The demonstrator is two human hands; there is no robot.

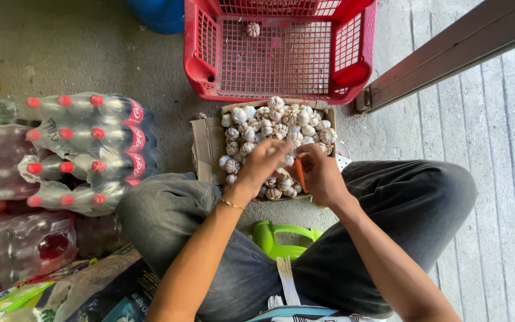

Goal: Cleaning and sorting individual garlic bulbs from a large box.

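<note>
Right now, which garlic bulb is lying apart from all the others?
The single garlic bulb in the red basket, near its far wall. All the other bulbs are piled in the cardboard box below it.

A shop floor: shrink-wrapped soda bottle packs (84, 149), boxed garlic (278, 128), red crate (281, 50)

Even, soft daylight; no single source discernible. Shadows are faint and diffuse, darkest under the seated person's knees. The grey concrete floor (78, 53) at far left reads dimmer than the pale planked floor (496, 131) at right. Mild glare on the shrink-wrapped plastic bottles (84, 149) at left. Focus sharp centrally; slight wide-angle stretching toward the edges.
</note>
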